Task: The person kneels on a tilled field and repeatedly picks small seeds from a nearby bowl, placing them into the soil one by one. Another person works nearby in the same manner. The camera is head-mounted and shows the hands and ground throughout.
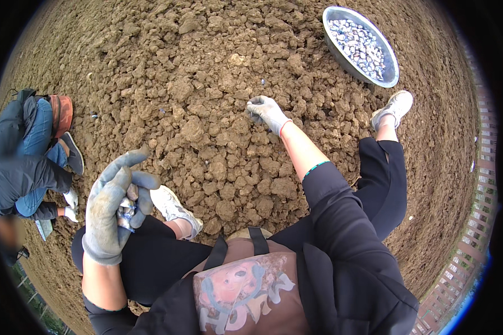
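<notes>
My left hand (119,197), in a grey-coated work glove, is raised over my left knee with its fingers curled around several pale, blue-stained seeds (127,211). They look like large beans or cloves; which, I cannot tell. My right hand (266,112), in a similar glove with a red cuff edge, reaches down to the cloddy brown soil (218,134) before me. Its thumb and fingertips are drawn together. Whether a seed sits between them is too small to tell. One bluish seed (263,81) lies on the clods just beyond that hand.
A metal basin (339,58) of similar seeds stands beyond my right shoe (396,108). My left shoe (174,209) rests on the soil. At left another person (25,167) bends low, white-gloved, beside an orange-red container (61,115). Slatted edging (482,188) borders the right side.
</notes>
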Tool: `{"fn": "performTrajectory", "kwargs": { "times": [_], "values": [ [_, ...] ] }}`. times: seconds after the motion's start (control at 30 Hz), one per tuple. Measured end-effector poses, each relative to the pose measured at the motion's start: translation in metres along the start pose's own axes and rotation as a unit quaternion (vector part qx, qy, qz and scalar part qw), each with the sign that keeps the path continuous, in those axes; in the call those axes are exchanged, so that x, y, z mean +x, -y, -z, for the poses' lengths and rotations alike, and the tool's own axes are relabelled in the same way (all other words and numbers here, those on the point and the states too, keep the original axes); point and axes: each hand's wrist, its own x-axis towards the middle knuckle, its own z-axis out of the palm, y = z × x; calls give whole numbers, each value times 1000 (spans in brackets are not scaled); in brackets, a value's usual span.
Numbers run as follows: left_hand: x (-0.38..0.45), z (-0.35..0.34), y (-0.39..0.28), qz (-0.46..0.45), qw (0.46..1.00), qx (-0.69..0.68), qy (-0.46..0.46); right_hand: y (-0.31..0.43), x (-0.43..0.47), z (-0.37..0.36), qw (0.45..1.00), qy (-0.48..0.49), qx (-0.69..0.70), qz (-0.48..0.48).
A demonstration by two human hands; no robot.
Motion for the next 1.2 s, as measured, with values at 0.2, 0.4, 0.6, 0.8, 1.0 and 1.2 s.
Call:
{"fn": "performTrajectory", "kwargs": {
  "times": [0.2,0.4,0.6,0.8,1.0,1.2],
  "values": [
    [19,1,-5,6,1000,7,16,-55,81,62,975,-169,-122,72],
    [28,-7,-12,54,998,19,-27,3,146,89,827,-295,-428,214],
    [51,-3,-16,102,994,20,-36,26,211,99,762,-261,-513,298],
    [74,-3,-22,179,983,-12,-26,77,240,88,600,-272,-699,280],
    [100,-2,-22,217,976,-18,-4,62,266,79,600,-270,-734,170],
    [132,-8,-29,202,979,-8,17,62,266,85,618,-229,-742,118]
  ]
}}
